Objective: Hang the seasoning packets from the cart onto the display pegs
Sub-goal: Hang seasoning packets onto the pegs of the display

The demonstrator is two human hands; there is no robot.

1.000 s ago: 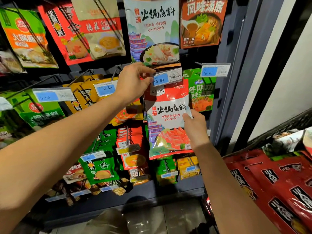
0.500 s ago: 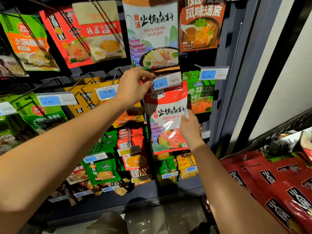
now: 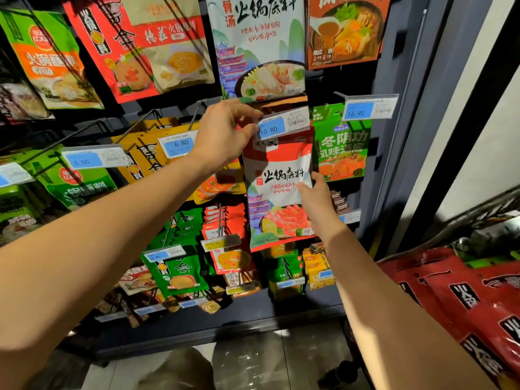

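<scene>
A red and white seasoning packet hangs upright at the middle peg, right under the blue 10.80 price tag. My left hand pinches the left end of that tag and the packet's top corner. My right hand grips the packet's right edge at mid height, thumb on the front. The peg itself is hidden behind the tag. Red seasoning packets lie piled in the cart at the lower right.
Pegs all around carry other packets: a green one just right under a 16.90 tag, yellow ones to the left, a pale one above. A dark shelf ledge runs below. A dark upright post bounds the display's right side.
The packet has slid back along the peg toward the display, behind the tag. Both hands kept their hold and moved with it.
</scene>
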